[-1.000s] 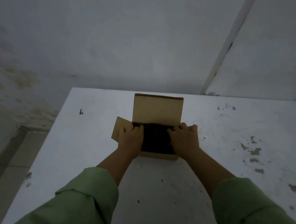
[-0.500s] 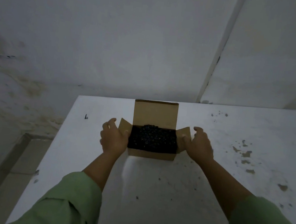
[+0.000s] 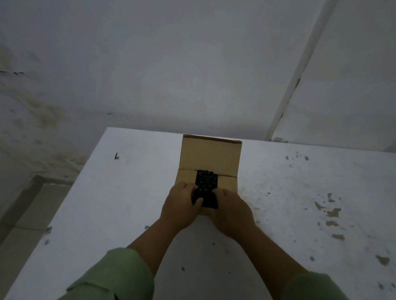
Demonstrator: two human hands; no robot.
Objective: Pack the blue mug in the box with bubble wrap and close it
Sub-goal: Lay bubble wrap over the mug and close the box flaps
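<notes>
A small brown cardboard box (image 3: 210, 156) stands near the far edge of the white table (image 3: 130, 191), its rear lid flap upright. The left side flap (image 3: 185, 176) and right side flap (image 3: 227, 181) are folded inward over the opening. Dark bubble wrap (image 3: 205, 183) shows in the gap between them. The blue mug is hidden. My left hand (image 3: 180, 207) presses down on the left flap and my right hand (image 3: 233, 215) on the right flap, fingertips near the gap.
The table's left edge drops to a tiled floor (image 3: 16, 217). A stained wall (image 3: 152, 60) rises just behind the box. Chipped paint patches (image 3: 331, 211) mark the table on the right. A small dark speck (image 3: 116, 156) lies at the left.
Half a second ago both hands held the side flaps spread outward with the wrap fully exposed. Now the flaps are folded inward over the wrap and my hands have come together on top.
</notes>
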